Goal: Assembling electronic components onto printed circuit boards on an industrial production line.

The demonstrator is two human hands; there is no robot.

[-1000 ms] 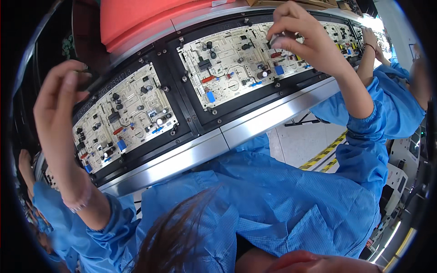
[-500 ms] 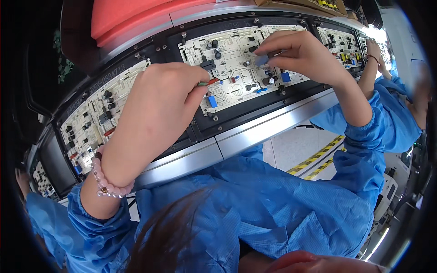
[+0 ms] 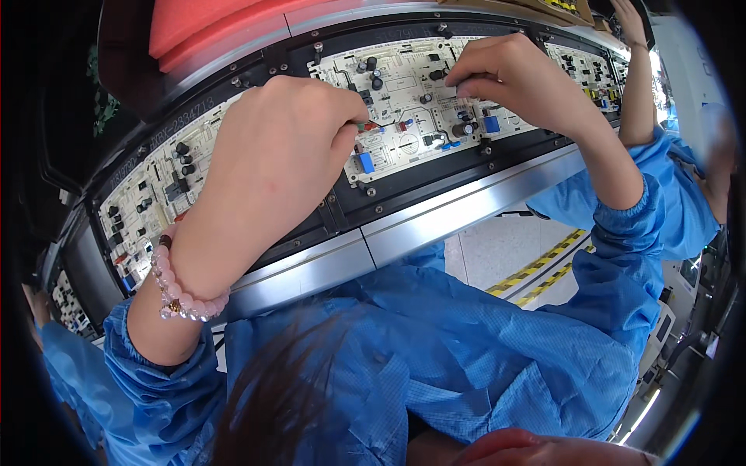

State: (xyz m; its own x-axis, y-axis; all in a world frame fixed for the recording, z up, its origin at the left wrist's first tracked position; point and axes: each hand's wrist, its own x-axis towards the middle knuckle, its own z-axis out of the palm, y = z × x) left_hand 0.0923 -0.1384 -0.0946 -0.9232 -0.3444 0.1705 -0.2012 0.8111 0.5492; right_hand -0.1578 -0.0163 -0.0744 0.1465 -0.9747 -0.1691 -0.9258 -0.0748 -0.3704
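A cream circuit board (image 3: 388,159) studded with small parts lies in a black frame in front of me. Over its left end is my left hand (image 3: 284,144), with a pink bead bracelet (image 3: 183,299) at the wrist. Its thumb and index finger are pinched beside a small red-and-green part (image 3: 365,127); what they hold, if anything, is hidden. My right hand (image 3: 528,81) is above the far right part of the board, thumb and fingers together near a black cylindrical part (image 3: 437,75). Whatever is between those fingertips is too hidden to name. Blue block parts (image 3: 491,124) sit on the board.
More populated boards lie along the line, one at the left (image 3: 159,186) and one at the right (image 3: 583,74). A metal rail (image 3: 435,206) runs along the near side. Red foam (image 3: 225,27) lies behind. A co-worker's raised arm (image 3: 639,85) is at the right.
Both my hands have shifted slightly up and away. A blurred bluish thing at my right fingertips is no longer visible there. The co-worker's hand at the right has risen.
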